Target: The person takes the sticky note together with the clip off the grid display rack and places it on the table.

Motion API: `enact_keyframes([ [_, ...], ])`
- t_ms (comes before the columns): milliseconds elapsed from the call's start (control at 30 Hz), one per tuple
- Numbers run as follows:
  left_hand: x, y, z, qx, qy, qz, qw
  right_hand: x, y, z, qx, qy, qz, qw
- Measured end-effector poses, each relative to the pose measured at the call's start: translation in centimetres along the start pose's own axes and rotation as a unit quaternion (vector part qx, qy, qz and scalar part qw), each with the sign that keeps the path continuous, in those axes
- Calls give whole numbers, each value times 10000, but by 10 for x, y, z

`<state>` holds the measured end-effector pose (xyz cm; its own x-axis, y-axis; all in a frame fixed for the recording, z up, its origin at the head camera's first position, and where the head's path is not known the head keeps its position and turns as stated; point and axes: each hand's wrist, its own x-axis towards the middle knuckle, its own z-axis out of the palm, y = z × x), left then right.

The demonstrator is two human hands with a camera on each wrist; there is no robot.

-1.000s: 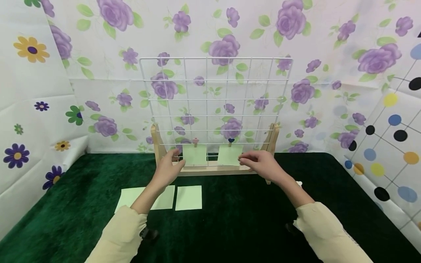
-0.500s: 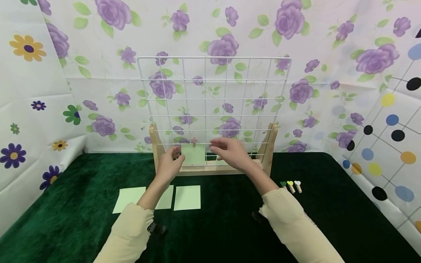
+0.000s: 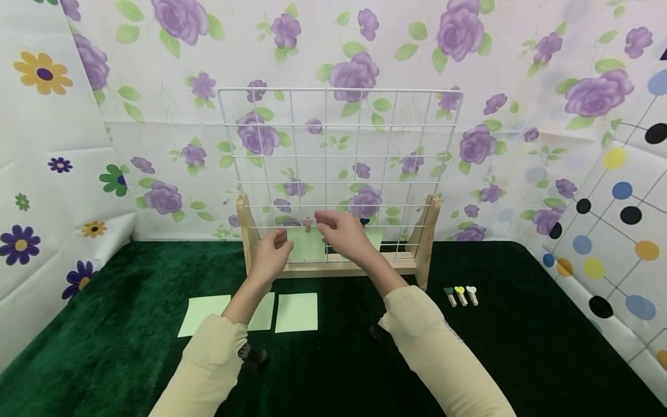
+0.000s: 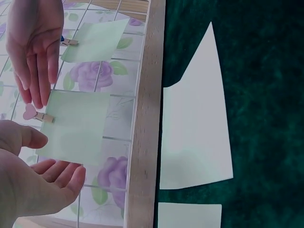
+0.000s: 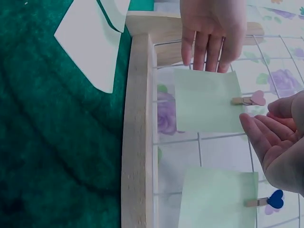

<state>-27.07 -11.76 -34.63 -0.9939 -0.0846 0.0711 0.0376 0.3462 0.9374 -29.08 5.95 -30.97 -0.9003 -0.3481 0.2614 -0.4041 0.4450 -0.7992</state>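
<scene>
My left hand [image 3: 268,258] is at the left edge of a pale green square of paper [image 5: 206,102], fingers loosely bent with nothing between them. A clothespin with a pink heart [image 5: 249,100] fixes that paper's top to a white wire grid [image 3: 344,125]. Beside the pink heart is my right hand [image 3: 344,233], its fingers relaxed and holding nothing. Partly behind the right hand in the head view hangs a second green paper [image 5: 218,199], pinned by a clothespin with a dark blue heart [image 5: 274,199].
Wooden feet [image 3: 428,237] and a base bar [image 3: 339,269] carry the grid. Loose papers [image 3: 296,313] lie on the dark green cloth at front left, partly covered by the left arm. Clothespins with green, yellow and white hearts [image 3: 471,294] lie at right.
My right hand has gone left from the right edge of the second paper to beside the pink heart. The three clothespins on the cloth have come into full view. My left hand stays almost in place.
</scene>
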Motion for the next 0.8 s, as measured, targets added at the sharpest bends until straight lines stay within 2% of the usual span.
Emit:
enact_keyframes([
  [167, 2, 2, 2, 49, 30, -52, 10000, 8, -4, 6, 15, -13, 112, 9999],
  [367, 4, 1, 2, 18, 82, -61, 9999, 15, -12, 10, -595, -51, 2, 9982],
  [500, 5, 0, 0, -15, 58, -37, 10000, 18, -13, 10, -702, -24, 71, 9975],
  [600, 5, -3, -1, 44, 45, 28, 10000, 19, -11, 10, -673, 14, 47, 9977],
  [800, 5, -7, -4, 53, 0, 203, 9998, 20, -11, 14, -977, 146, -102, 9951],
])
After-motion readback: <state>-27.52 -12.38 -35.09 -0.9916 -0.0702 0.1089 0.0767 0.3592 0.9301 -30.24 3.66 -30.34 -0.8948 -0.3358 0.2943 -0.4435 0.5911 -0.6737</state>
